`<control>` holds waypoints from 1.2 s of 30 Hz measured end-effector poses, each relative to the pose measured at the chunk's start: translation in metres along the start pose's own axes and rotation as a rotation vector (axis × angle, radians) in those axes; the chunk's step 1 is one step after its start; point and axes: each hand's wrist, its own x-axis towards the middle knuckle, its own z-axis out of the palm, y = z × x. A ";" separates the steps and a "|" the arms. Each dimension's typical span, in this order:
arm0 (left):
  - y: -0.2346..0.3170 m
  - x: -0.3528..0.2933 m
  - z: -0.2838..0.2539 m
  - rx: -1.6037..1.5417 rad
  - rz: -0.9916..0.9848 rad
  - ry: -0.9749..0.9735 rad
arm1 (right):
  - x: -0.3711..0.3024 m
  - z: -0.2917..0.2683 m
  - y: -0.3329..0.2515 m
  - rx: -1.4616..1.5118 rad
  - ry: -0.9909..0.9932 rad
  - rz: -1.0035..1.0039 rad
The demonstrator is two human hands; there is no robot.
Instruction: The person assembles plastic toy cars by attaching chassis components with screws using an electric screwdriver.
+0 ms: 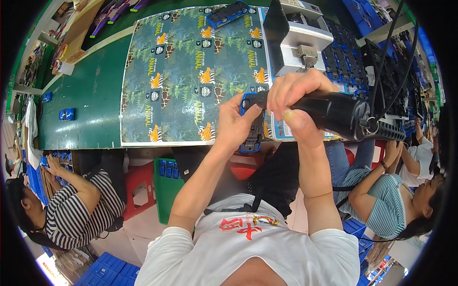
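Observation:
My left hand (233, 123) grips a blue toy car (251, 138) at the table's near edge, its black underside facing up. Wrapped in my right hand (296, 97) is a black electric screwdriver (336, 114), lying almost level with its tip pointing left. The tip end meets the upper part of the car, beside my left thumb. My fingers hide the exact contact and any screw there. Just beyond my right hand stands a grey metal dispenser-like machine (309, 34).
Under the work lies a printed animal-pattern sheet (183, 71) on the green table (90, 88). Another blue car (228, 14) rests at its far edge. Rows of car undersides (342, 59) fill the right. Dark cables (389, 62) hang there. Co-workers sit on both sides.

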 end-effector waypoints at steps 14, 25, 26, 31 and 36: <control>0.004 -0.005 0.004 -0.060 0.012 -0.009 | -0.004 -0.002 -0.006 0.008 0.000 -0.043; 0.009 0.016 -0.029 -0.808 -0.242 0.051 | 0.022 -0.078 -0.046 0.014 0.283 -0.261; 0.004 0.013 -0.035 -0.825 -0.235 -0.044 | 0.028 -0.088 -0.042 0.017 0.342 -0.280; -0.003 0.005 -0.021 -0.566 -0.185 -0.082 | 0.039 -0.096 -0.023 -0.054 0.481 -0.266; -0.003 0.006 -0.020 -0.551 -0.177 -0.031 | 0.045 -0.090 -0.004 -0.284 0.461 -0.277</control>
